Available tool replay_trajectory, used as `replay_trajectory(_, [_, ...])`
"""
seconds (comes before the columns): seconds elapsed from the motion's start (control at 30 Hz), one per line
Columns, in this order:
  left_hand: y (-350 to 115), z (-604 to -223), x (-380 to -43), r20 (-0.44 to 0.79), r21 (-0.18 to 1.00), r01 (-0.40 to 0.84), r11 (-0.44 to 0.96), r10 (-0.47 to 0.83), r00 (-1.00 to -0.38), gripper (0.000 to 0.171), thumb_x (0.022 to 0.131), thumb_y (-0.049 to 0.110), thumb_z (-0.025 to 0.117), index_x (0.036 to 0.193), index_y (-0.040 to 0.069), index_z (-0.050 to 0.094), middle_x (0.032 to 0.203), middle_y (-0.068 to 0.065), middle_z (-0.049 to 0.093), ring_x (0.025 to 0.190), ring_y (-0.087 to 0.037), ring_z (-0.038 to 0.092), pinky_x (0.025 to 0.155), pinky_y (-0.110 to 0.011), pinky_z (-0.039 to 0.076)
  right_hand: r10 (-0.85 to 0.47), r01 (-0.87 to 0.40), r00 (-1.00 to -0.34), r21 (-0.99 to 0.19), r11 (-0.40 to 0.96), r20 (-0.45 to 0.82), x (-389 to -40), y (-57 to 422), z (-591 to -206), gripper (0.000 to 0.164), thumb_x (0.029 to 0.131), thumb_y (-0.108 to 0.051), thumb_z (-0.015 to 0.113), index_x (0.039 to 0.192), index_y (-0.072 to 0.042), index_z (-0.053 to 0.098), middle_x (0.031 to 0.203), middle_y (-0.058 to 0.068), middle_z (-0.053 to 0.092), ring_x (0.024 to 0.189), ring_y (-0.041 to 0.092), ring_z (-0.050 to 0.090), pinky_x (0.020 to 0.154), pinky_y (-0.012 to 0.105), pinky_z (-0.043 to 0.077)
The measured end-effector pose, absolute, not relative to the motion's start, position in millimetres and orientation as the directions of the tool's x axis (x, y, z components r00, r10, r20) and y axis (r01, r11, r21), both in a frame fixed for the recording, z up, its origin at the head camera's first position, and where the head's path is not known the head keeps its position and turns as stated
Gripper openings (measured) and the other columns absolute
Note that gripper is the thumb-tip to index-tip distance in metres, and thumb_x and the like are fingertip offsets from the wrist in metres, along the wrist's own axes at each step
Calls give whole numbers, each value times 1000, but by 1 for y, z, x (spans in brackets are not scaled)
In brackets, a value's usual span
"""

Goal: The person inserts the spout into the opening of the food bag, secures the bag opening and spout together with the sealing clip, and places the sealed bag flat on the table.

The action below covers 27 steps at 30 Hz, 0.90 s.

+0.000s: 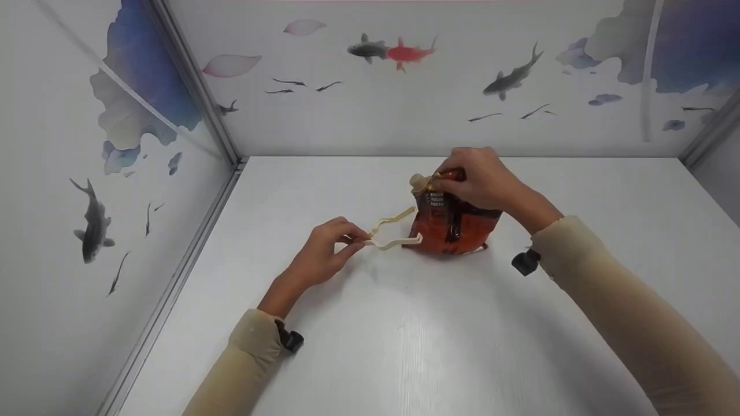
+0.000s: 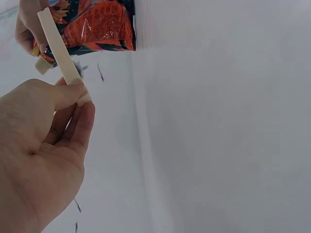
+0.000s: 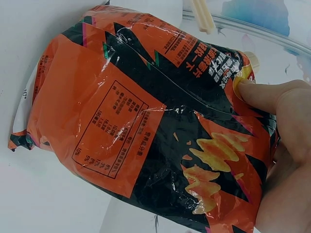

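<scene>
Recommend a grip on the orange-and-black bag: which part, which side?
Probably pinch the bag at its top end, from above and the person's right, as the right hand does. In the head view the body swells wider below, leaving less to pinch. Coming from the left looks worse: the cream clip, pinched by the left hand, spreads its two arms there.

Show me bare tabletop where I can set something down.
Free: tabletop between left sleeve and right sleeve; also the far left corner by the printed walls. Crowded: around the orange bag, with right grip, left grip and pale clip.
</scene>
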State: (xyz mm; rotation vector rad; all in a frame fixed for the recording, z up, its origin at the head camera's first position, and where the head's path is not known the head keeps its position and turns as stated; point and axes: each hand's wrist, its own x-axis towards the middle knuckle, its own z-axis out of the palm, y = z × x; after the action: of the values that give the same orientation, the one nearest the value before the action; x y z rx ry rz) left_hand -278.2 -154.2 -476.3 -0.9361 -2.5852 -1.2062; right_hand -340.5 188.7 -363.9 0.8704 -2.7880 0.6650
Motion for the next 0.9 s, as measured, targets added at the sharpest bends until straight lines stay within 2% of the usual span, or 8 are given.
replay_trajectory(0.37, [-148,-476,-284,372,644,537,544,391,-842,15,103,7,74,116,12,77,108,-4,71,105,-12,72,94,-26,64,-507,-562,-827,-380,735,244,-341,189,-364,17,102,-25,77,111,-13,86,95,5,73,88,20,63,74,36,53])
replay_trajectory(0.67, [-129,-472,-288,408,650,520,555,322,-854,16,103,9,74,118,13,76,109,-3,70,107,-10,71,96,-25,63,-491,-528,-848,-403,747,200,-341,189,-362,18,102,-26,77,113,-15,86,95,3,70,88,21,60,73,35,53])
replay_trajectory(0.9, [-117,-471,-295,426,657,514,551,291,-857,16,104,13,73,121,13,76,113,-2,71,110,-9,71,98,-20,61,-503,-545,-838,-399,738,213,-342,189,-362,17,102,-25,77,112,-15,86,93,3,70,87,20,60,71,35,51])
